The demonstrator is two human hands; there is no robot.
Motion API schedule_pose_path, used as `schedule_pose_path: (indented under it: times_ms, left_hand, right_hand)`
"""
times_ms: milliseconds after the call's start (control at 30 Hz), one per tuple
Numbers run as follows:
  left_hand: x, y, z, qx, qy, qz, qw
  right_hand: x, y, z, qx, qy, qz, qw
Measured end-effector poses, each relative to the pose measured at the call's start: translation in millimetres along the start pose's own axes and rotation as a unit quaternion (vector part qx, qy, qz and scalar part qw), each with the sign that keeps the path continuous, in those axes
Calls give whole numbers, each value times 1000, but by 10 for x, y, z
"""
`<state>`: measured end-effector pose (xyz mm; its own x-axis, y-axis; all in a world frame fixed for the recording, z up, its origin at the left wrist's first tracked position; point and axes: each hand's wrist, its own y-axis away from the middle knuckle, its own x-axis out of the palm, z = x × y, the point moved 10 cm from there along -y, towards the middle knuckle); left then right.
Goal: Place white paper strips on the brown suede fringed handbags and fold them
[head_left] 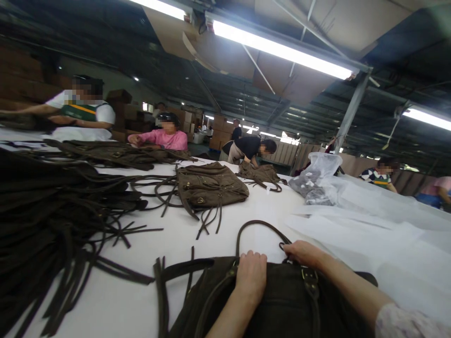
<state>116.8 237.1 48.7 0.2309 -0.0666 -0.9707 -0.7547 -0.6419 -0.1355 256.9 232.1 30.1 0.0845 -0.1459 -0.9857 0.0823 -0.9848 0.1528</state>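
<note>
A dark brown handbag with looped handles and buckled tabs lies before me on the white table. My left hand is closed over the bag's upper edge, knuckles up, near the base of a handle. Farther right, my right hand grips the same edge beside the far handle, its fingers closed and partly hidden. A buckle sits just below my right wrist. The lower part of the bag runs out of view.
A heap of dark bags with dangling straps fills the left side. Another brown bag lies ahead, and a smaller one beyond it. Clear plastic bags and white sheets are at right. Several people work around the table.
</note>
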Motion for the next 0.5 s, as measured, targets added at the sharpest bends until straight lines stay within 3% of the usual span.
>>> schedule_pose_path:
  times_ms: [167,367,500]
  left_hand:
    - [-7,-7,-2,1,-11,-1,1000]
    - [-36,4,3,-1,-15,-1,1000]
    - [-50,-2,-7,1,-19,-5,1000]
  right_hand:
    - [-22,127,-158,13,-46,-12,999]
    - [-287,327,-333,49,-59,-75,994]
    - [-328,303,-167,0,-51,-67,996]
